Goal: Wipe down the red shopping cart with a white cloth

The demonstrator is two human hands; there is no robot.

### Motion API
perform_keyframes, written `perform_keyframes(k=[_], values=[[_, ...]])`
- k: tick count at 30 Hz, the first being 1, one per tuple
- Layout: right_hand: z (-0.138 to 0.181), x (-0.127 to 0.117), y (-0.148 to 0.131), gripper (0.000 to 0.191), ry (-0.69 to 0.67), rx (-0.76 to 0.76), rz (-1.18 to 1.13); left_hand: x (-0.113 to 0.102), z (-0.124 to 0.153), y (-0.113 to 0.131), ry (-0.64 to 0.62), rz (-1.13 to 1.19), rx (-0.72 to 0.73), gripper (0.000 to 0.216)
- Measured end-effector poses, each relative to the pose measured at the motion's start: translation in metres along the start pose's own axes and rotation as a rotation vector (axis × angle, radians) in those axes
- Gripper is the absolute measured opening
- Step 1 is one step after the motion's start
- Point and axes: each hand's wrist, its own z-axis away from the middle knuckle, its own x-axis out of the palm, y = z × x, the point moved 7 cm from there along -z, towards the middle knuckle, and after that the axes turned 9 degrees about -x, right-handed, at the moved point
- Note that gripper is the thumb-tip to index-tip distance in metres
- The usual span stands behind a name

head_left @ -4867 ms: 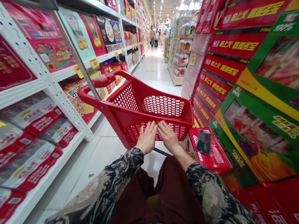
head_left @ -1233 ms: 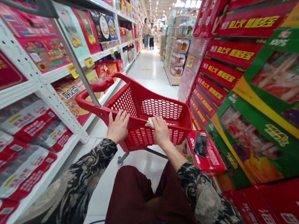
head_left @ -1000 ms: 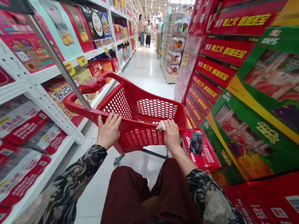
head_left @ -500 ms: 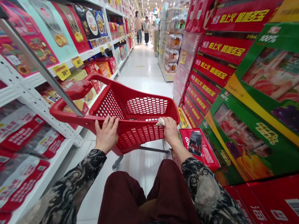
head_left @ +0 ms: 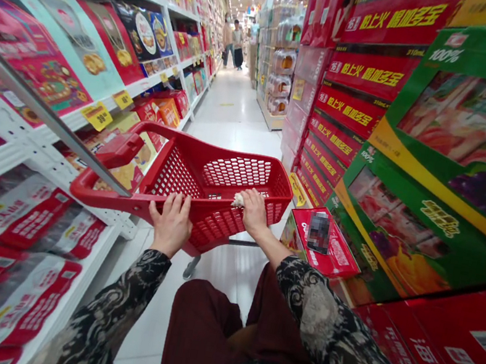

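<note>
A red plastic shopping cart [head_left: 220, 206] with a lattice basket stands side-on in front of my knees, its handle toward the left shelf. My left hand [head_left: 170, 224] has its fingers hooked over the near rim, close to the handle end. Farther right along that rim rests my right hand [head_left: 255, 212], closed round a crumpled whitish tissue [head_left: 238, 200]. A grey metal pole [head_left: 59, 128] slants across the cart's handle from the upper left. What part of the basket floor shows holds nothing I can make out.
Shelves with boxed goods [head_left: 74, 45] and bagged packs [head_left: 25, 213] line the left. Stacked red drink cartons [head_left: 361, 71] and green juice boxes [head_left: 480, 142] rise on the right. A phone [head_left: 319, 232] lies on a low red box [head_left: 338, 255]. Two people [head_left: 234, 42] stand down the aisle.
My right hand has slid left along the cart's rim with the tissue, nearer my left hand. The left hand keeps its hold on the rim. The cart's handle end has shifted slightly left.
</note>
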Motion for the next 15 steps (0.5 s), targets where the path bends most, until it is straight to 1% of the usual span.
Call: perform_keyframes(k=[5,8,11,15], values=[[0.004,-0.001,-0.004,0.043,-0.025,-0.082,-0.033,-0.003,0.002,-0.013,0.034,-0.012,0.010,0.050],[0.007,-0.001,0.001,0.046,-0.051,-0.126,-0.004,-0.005,0.006,-0.018,0.048,-0.019,0.018,0.048],[0.011,-0.008,0.021,0.047,-0.051,-0.098,0.053,-0.005,0.012,-0.020,0.042,-0.015,0.055,0.051],[0.016,-0.026,0.066,0.046,-0.052,0.038,0.141,-0.003,0.013,-0.022,0.033,-0.004,0.063,0.054]])
